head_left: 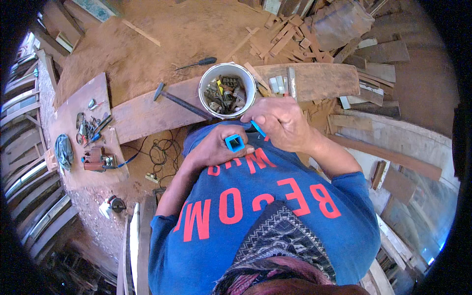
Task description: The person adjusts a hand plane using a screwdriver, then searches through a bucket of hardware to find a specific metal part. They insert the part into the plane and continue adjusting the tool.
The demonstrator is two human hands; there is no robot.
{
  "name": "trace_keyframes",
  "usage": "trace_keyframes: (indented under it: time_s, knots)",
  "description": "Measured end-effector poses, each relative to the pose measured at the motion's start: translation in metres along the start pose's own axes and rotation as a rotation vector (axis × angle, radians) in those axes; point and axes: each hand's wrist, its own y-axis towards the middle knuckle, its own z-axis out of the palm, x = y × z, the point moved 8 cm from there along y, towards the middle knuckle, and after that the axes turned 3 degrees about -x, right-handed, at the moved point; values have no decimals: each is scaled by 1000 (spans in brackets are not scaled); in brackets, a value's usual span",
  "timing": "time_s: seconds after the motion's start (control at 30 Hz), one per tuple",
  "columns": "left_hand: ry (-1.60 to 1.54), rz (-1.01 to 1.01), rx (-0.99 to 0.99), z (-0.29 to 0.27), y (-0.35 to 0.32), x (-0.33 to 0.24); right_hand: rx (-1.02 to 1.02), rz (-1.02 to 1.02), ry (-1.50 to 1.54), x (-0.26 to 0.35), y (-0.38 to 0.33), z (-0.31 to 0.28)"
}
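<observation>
My left hand (219, 147) is closed around a small square blue case (228, 145), its opening turned up and the inside dark. My right hand (282, 125) pinches a flat blue piece (258, 129), perhaps the case's lid, just to the right of it and apart from it. Both hands are in front of my blue shirt. Just beyond them stands a white bucket (202, 91) with mixed hardware (226, 96) and a yellow item inside. A hammer (184, 104) lies left of the bucket, its handle end near my left hand.
The bucket stands at a long wooden plank (147, 115). At left, a board (93, 93) carries hand tools (88, 129), a power tool (96, 160) and a coiled cord (64, 151). Black cable (160, 152) lies tangled below. Wood scraps (285, 39) are piled far right; a screwdriver-like tool (204, 61) lies on sawdust.
</observation>
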Motion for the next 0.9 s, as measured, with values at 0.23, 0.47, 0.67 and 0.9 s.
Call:
trace_keyframes:
  time_s: [0.23,0.47,0.67,0.9]
  knots:
    - [170,451,-300,-21,2,-53,2,709,480,-49,-24,13]
    - [72,316,-478,-40,7,-34,-139,797,537,-71,-37,20]
    - [557,826,-1129,-99,-22,-98,-149,714,494,-79,-25,17]
    - [463,784,-1188,-149,-18,-130,-107,120,28,-11,50,13]
